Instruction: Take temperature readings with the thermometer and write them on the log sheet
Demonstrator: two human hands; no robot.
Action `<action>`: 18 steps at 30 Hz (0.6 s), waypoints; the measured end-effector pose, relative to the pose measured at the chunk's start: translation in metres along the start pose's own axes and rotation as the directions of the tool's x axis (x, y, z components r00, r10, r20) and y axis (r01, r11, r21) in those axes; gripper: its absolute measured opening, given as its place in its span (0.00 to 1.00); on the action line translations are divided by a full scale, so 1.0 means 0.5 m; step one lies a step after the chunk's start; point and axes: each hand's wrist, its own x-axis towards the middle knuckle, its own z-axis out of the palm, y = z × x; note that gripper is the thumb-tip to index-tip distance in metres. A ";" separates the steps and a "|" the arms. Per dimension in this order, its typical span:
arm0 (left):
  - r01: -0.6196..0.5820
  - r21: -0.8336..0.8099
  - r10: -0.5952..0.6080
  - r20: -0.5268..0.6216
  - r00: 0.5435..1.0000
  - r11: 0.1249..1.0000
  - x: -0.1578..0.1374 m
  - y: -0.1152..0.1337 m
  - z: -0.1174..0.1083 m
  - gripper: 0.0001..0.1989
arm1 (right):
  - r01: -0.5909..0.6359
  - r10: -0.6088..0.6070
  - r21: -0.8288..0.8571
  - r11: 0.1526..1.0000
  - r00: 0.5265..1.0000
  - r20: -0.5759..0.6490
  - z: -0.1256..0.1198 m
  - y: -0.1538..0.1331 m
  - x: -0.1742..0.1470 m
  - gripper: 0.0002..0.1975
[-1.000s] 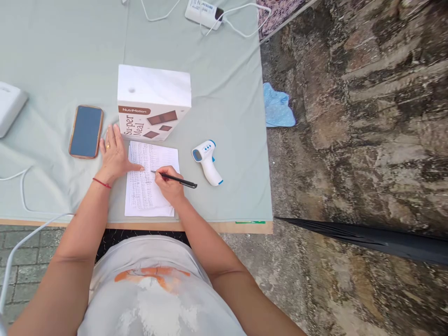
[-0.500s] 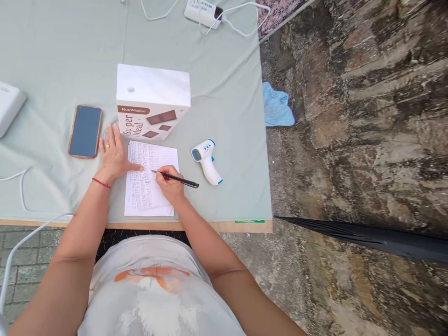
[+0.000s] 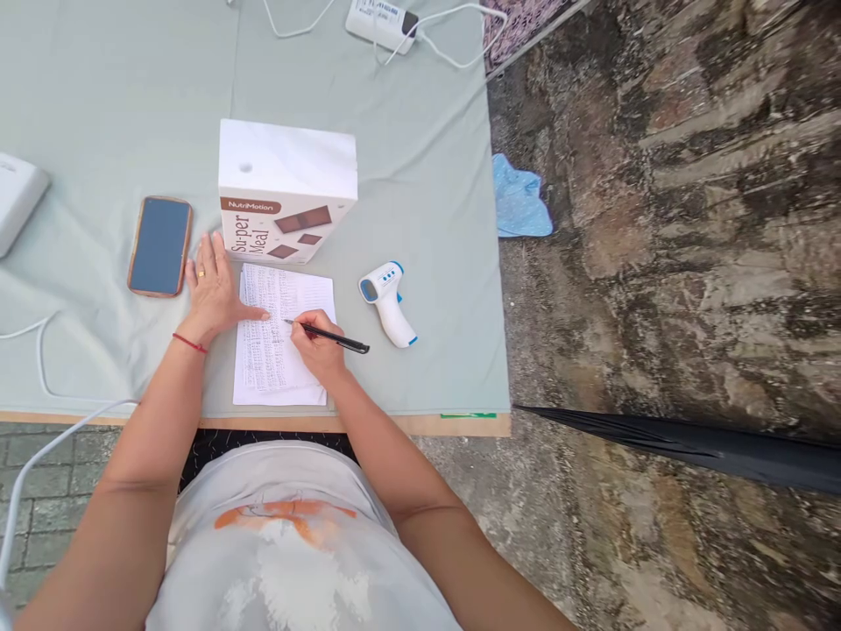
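Note:
My right hand (image 3: 320,350) grips a black pen (image 3: 342,340), its tip on a sheet of paper (image 3: 263,359) covered in rows of small handwriting. This sheet lies on top of other white paper (image 3: 314,396). Flat on the table, my left hand (image 3: 214,289) has its fingers extended and its thumb reaching over the paper's left part. Just beyond the paper stands a white and brown NutriMotion box (image 3: 289,193), close to my left fingertips. Left of that hand lies a phone (image 3: 159,245) in a brown case. To the right of the pen rests a white and blue infrared thermometer (image 3: 389,302).
A pale green cloth (image 3: 434,237) covers the table. White devices lie at the far left (image 3: 18,202) and at the back (image 3: 381,24), with white cables about. A light blue cloth (image 3: 522,197) is beyond the table's right edge, beside a rough stone surface (image 3: 676,228).
The pen's rear end has shifted slightly left and my right hand has moved a tiny bit left. My left hand and the other things stay where they were.

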 end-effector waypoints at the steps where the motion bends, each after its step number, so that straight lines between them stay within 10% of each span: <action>1: 0.006 0.001 -0.006 0.004 1.000 1.000 0.000 0.000 0.000 0.88 | 0.005 -0.005 0.006 1.000 1.000 0.002 0.000 0.000 0.000 0.07; 18: -0.009 -0.027 0.009 -0.008 1.000 1.000 0.001 -0.002 0.001 0.88 | -0.027 0.027 0.010 1.000 1.000 -0.014 -0.004 0.000 -0.001 0.08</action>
